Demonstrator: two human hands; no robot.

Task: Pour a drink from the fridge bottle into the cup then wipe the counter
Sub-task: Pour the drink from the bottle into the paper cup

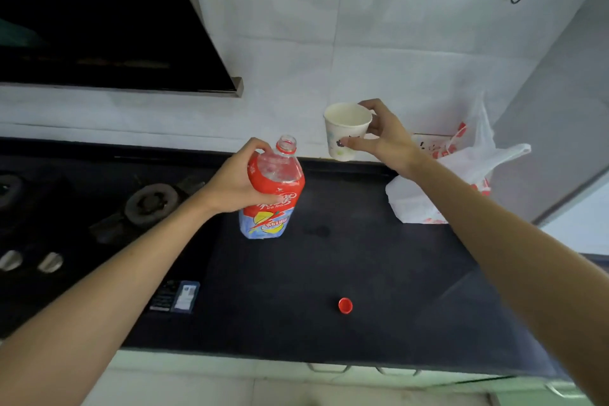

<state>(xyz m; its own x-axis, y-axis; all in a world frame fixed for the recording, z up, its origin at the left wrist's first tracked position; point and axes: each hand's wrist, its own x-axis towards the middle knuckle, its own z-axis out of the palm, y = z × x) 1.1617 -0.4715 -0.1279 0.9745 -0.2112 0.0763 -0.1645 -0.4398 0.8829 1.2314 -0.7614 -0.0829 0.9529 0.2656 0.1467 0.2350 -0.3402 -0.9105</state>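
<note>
Cup (346, 130) contents unclear; bottle (272, 188) looks near-empty.

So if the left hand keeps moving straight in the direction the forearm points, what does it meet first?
The left hand already grips the bottle. Beyond the bottle, that line rises toward the paper cup held in the right hand, then the tiled wall. Depth is unclear, so it might pass the cup.
</note>
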